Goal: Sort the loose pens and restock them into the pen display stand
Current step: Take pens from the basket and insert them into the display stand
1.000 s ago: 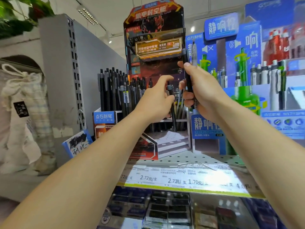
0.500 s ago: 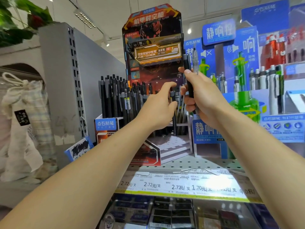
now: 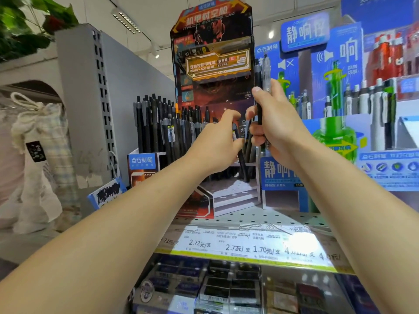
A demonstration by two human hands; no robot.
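The right hand (image 3: 278, 125) grips a bundle of light, stiff, slick pens (image 3: 261, 73) upright before the pen display stand (image 3: 213, 64), while the left hand (image 3: 215, 143) pinches one pen (image 3: 240, 155) mid-barrel, the best hold.

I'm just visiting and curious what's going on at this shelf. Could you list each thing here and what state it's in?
Left hand: pinching one dark pen, tilted, its lower end down in the stand.
Right hand: gripping a bundle of pens, held upright above the stand.
Pen display stand: upright on the shelf, left side packed with standing black pens.
Price strip: fixed along the shelf edge.
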